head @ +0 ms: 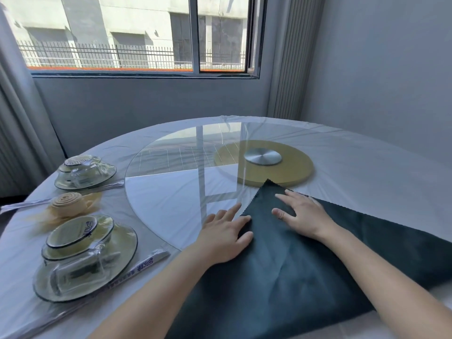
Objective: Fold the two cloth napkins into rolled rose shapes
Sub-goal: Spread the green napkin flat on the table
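Dark green napkin [293, 265] lies under both flat, open-fingered hands: left hand [223, 237], right hand [302, 214].

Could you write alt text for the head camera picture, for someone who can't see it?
A left hand and a right hand lie flat on a dark green napkin spread on a white-clothed table, its corner on the glass turntable. At left, a beige napkin rolled into a rose sits between two wrapped sets of dishes.

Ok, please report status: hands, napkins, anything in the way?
Left hand and right hand flat on dark green napkin, which is spread out. Beige napkin already a rolled rose. Green corner overlaps glass turntable.
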A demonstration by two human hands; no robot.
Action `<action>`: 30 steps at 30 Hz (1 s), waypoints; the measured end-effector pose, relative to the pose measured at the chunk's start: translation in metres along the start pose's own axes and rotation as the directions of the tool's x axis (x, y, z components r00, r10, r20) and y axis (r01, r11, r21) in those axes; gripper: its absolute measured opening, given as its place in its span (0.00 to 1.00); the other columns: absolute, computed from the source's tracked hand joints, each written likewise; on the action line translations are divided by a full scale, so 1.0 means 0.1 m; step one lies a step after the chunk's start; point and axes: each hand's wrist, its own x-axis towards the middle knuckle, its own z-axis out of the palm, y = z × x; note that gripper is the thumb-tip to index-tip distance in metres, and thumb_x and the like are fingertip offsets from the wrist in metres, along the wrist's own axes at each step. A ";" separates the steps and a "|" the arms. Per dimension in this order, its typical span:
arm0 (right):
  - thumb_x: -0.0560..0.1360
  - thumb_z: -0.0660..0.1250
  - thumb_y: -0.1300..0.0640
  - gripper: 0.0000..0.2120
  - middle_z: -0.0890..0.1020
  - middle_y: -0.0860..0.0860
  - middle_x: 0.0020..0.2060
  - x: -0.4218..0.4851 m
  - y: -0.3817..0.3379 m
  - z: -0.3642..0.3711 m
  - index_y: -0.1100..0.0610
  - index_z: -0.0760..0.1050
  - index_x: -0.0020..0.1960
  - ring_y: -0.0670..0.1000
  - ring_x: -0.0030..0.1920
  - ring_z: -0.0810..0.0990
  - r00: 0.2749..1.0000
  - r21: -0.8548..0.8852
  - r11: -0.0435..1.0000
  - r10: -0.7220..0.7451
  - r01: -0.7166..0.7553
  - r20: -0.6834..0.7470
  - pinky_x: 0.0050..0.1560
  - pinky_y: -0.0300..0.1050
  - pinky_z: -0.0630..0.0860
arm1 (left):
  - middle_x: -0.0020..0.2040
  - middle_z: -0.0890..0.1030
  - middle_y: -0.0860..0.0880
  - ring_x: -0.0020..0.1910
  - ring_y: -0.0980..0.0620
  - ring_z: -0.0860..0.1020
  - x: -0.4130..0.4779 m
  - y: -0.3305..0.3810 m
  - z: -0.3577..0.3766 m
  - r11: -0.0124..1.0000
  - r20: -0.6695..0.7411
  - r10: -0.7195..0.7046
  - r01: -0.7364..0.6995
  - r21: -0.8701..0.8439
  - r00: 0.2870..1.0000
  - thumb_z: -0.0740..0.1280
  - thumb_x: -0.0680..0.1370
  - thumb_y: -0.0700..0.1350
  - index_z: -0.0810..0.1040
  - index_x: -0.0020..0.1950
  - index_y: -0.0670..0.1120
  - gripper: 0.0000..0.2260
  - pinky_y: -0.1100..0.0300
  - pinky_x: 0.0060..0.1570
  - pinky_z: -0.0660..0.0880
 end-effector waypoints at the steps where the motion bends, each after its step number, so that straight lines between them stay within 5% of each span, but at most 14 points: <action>1: 0.75 0.53 0.34 0.30 0.56 0.47 0.75 -0.16 0.03 -0.05 0.43 0.58 0.73 0.46 0.75 0.52 1.000 0.008 1.000 -0.015 0.015 0.008 0.74 0.49 0.47 | 0.78 0.47 0.55 0.74 0.52 0.52 0.00 0.01 0.00 1.000 0.005 0.000 0.000 -0.001 1.000 0.50 0.80 0.59 0.58 0.74 0.59 0.22 0.53 0.70 0.49; 9: 0.60 0.39 0.18 0.44 0.60 0.35 0.67 -1.45 0.63 -0.43 0.37 0.61 0.70 0.40 0.73 0.55 0.999 0.037 0.999 -0.004 0.005 -0.037 0.73 0.44 0.51 | 0.78 0.40 0.50 0.76 0.47 0.50 -0.13 0.32 -0.15 0.999 -0.036 0.001 0.000 0.044 0.999 0.49 0.80 0.59 0.51 0.77 0.53 0.26 0.49 0.71 0.55; 12: 0.62 0.47 0.19 0.38 0.64 0.35 0.67 -1.77 0.83 -0.41 0.35 0.63 0.66 0.38 0.70 0.59 0.995 0.071 0.997 0.018 -0.012 -0.093 0.72 0.47 0.57 | 0.76 0.57 0.50 0.73 0.47 0.59 -0.40 0.66 -0.14 0.976 -0.182 0.215 -0.217 0.010 0.960 0.51 0.79 0.60 0.61 0.74 0.50 0.26 0.52 0.67 0.64; 14: 0.63 0.53 0.23 0.34 0.66 0.35 0.66 -1.90 0.91 -0.34 0.37 0.66 0.65 0.39 0.69 0.62 0.994 0.056 0.998 -0.001 0.007 -0.109 0.70 0.45 0.58 | 0.68 0.69 0.52 0.65 0.48 0.69 -0.59 0.84 -0.07 0.933 -0.149 0.358 -0.348 0.089 0.922 0.46 0.75 0.63 0.69 0.66 0.49 0.28 0.54 0.57 0.71; 18: 0.65 0.59 0.37 0.29 0.70 0.38 0.64 -2.00 0.99 -0.20 0.44 0.73 0.63 0.45 0.67 0.69 0.982 -0.022 0.998 -0.058 0.055 -0.182 0.67 0.44 0.59 | 0.59 0.73 0.53 0.56 0.48 0.71 -0.68 0.88 0.05 0.923 -0.024 0.320 -0.306 0.234 0.947 0.42 0.71 0.68 0.70 0.62 0.50 0.32 0.54 0.51 0.73; 23: 0.64 0.58 0.44 0.26 0.77 0.44 0.61 -1.92 1.08 -0.14 0.47 0.76 0.61 0.47 0.61 0.76 0.963 -0.175 0.980 -0.134 0.095 -0.232 0.65 0.43 0.62 | 0.59 0.72 0.50 0.54 0.47 0.69 -0.71 0.93 0.06 0.906 0.067 0.308 -0.314 0.285 0.949 0.61 0.70 0.70 0.69 0.63 0.49 0.31 0.52 0.50 0.73; 28: 0.59 0.70 0.59 0.25 0.82 0.49 0.54 -1.77 1.16 -0.11 0.52 0.80 0.56 0.49 0.52 0.82 0.906 -0.372 0.913 -0.293 0.169 -0.306 0.59 0.46 0.71 | 0.59 0.72 0.48 0.53 0.46 0.70 -0.76 0.98 0.03 0.881 0.086 0.325 -0.335 0.335 0.942 0.65 0.70 0.61 0.67 0.65 0.46 0.29 0.51 0.48 0.75; 30: 0.64 0.60 0.62 0.22 0.83 0.50 0.52 -1.74 1.17 -0.09 0.54 0.81 0.55 0.50 0.49 0.83 0.878 -0.424 0.888 -0.340 0.181 -0.337 0.58 0.46 0.69 | 0.58 0.72 0.47 0.52 0.45 0.70 -0.79 0.98 0.05 0.873 0.090 0.334 -0.344 0.346 0.938 0.65 0.70 0.59 0.65 0.66 0.46 0.29 0.51 0.47 0.75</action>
